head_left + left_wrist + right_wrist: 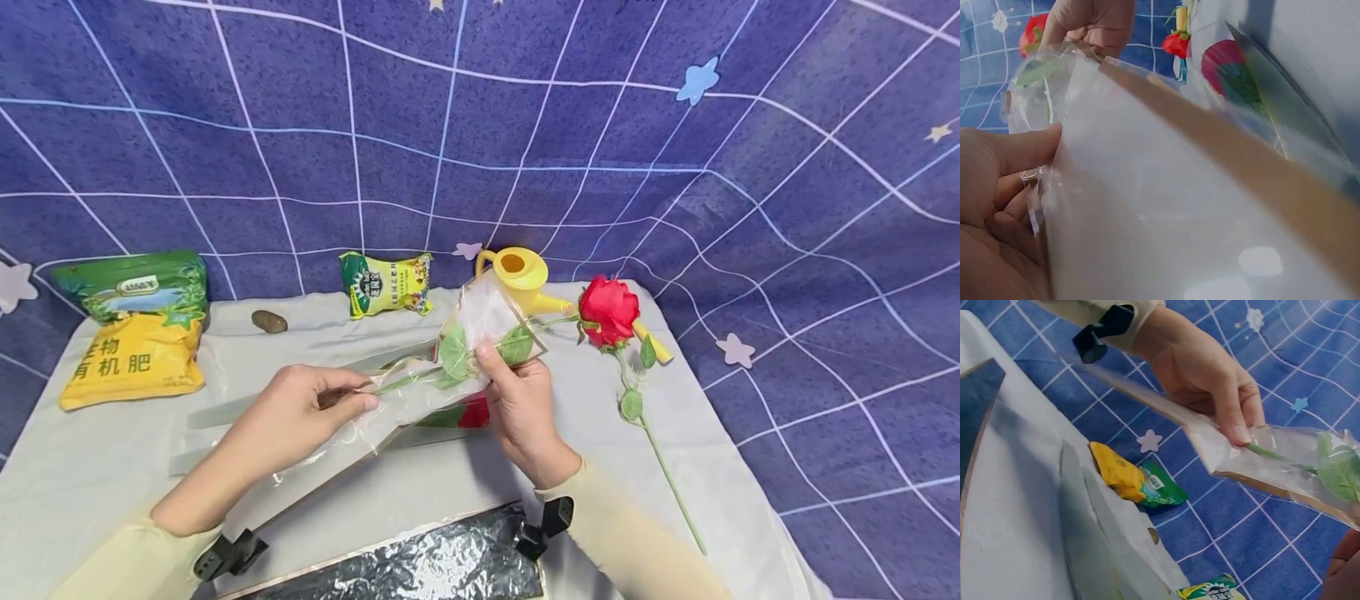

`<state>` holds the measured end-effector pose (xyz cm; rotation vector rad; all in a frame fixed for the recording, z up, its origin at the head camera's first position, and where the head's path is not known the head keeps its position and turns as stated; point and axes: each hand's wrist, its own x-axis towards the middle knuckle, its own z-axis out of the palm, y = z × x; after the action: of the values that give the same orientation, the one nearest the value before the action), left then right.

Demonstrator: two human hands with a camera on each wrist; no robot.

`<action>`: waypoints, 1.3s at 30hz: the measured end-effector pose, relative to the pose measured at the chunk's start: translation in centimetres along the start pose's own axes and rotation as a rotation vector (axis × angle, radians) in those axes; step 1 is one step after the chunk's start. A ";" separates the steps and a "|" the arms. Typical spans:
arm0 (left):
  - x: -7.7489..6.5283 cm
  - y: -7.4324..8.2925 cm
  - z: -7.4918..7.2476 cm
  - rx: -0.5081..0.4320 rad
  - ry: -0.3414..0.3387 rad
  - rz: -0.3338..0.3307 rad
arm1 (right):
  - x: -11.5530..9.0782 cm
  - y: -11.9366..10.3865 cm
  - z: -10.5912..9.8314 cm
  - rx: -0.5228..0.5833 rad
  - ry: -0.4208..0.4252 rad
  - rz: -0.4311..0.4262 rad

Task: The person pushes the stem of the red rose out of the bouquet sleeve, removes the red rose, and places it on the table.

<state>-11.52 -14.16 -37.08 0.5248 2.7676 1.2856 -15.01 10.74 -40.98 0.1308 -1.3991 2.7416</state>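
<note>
A white flower [489,307] with green leaves lies inside a clear wrapper sleeve [408,408] with gold-brown edging. Toward the stem end, my left hand [300,417] pinches the sleeve and the green stem [1279,456] between thumb and fingers. My right hand [525,408] grips the sleeve just below the bloom, thumb over the leaves; in the right wrist view only part of this hand [1342,569] shows at the lower right corner. Beneath the held sleeve, other wrapped flowers lie on the table, one with a red bloom [474,413].
An unwrapped red rose [609,312] lies at right beside a yellow watering can [528,292]. At the back are a small fertilizer packet [388,285], a brown stone [268,322] and a large green-yellow fertilizer bag [135,333]. Black wrapping film [420,562] lies at the front edge.
</note>
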 end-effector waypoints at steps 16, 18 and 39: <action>-0.8 -0.7 -0.8 -0.053 -0.052 -0.022 | -0.2 -0.3 -0.3 -0.065 -0.051 -0.004; -1.0 -0.8 -1.0 -0.056 -0.057 -0.027 | 0.1 -0.7 -0.4 -0.060 -0.056 -0.002; -0.5 -0.1 -0.3 -0.062 -0.006 0.044 | -0.4 -0.7 -0.8 -0.073 -0.107 0.096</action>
<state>-11.15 -14.60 -37.00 0.5877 2.7154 1.3714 -14.55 11.77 -40.89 0.2155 -1.5696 2.7936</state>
